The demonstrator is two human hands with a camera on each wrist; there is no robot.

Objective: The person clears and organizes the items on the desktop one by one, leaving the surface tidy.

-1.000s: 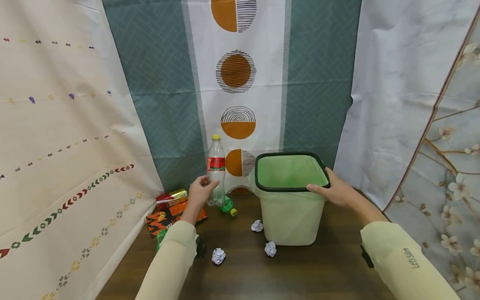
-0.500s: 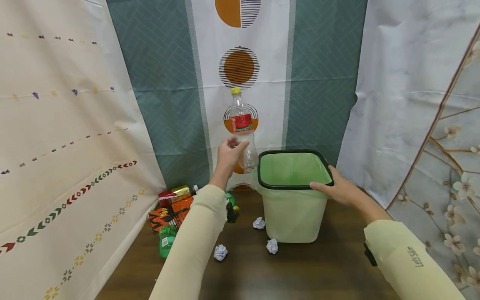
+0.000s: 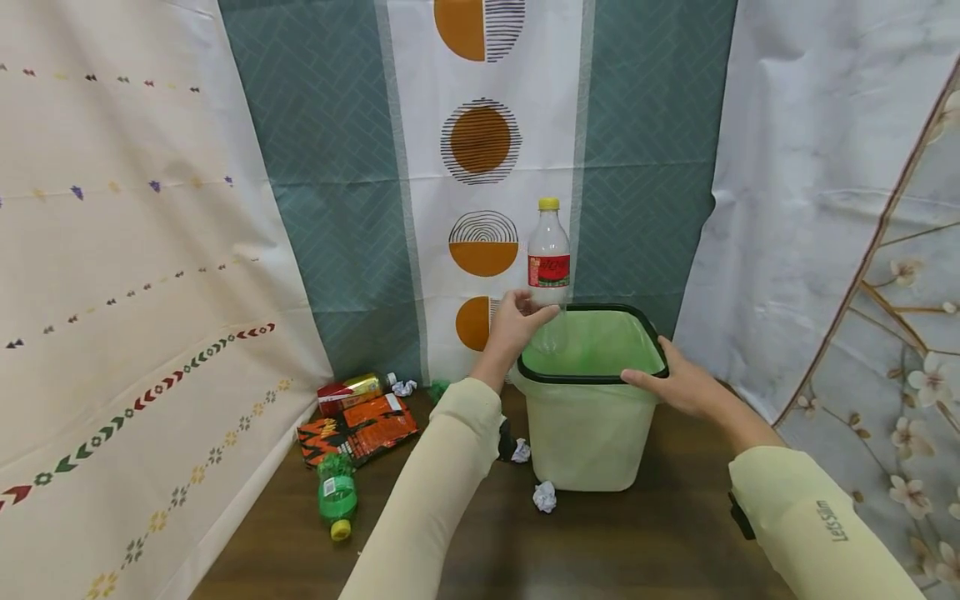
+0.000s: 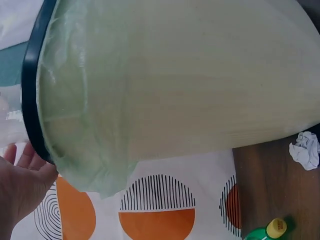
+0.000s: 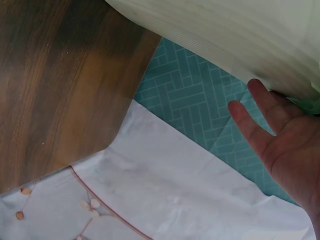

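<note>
My left hand (image 3: pixel 514 328) holds a clear plastic bottle (image 3: pixel 549 271) with a yellow cap and a red label. It stands upright over the left side of the opening of a pale green trash bin (image 3: pixel 588 446), its base overlapping the bag-lined inside. In the left wrist view, the left hand (image 4: pixel 22 187) is right at the dark rim (image 4: pixel 31 90). At the bin's right front corner, my right hand (image 3: pixel 678 382) rests on the rim with the thumb along the front. The right wrist view shows straight, spread fingers (image 5: pixel 250 127) against the bin's side.
Crumpled paper balls (image 3: pixel 545 497) lie around the bin's foot. To the left are a green bottle (image 3: pixel 337 497), orange-black wrappers (image 3: pixel 378 425) and a red-gold bottle (image 3: pixel 356 393). Another paper ball (image 3: pixel 404 388) lies near the back. Patterned cloths (image 3: pixel 341 208) hang behind and at both sides.
My left hand has lifted the clear bottle from left of the bin, carried it right, and lowered it over the bin's opening. The right hand has stayed at the rim.
</note>
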